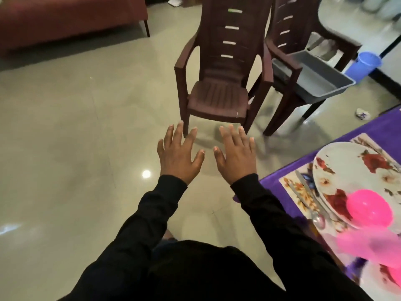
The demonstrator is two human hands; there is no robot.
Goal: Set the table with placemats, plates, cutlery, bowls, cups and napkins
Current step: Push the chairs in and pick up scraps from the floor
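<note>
My left hand [179,154] and my right hand [236,154] are stretched out side by side over the floor, palms down, fingers spread, holding nothing. At the right edge stands the table under a purple cloth [368,131]. On it lies a floral placemat [290,187] carrying a white floral plate [345,168]. A pink bowl [368,208] sits on the plate's near side. A knife [303,181] and a spoon [318,220] lie left of the plate. A blurred pink cup [366,242] shows nearer to me.
A brown plastic armchair [217,92] stands just beyond my hands. A second chair [288,40] behind it holds a grey tub [321,81]. A blue bucket [363,65] and crumpled paper [361,114] lie on the floor at right. A sofa [65,20] fills the top left.
</note>
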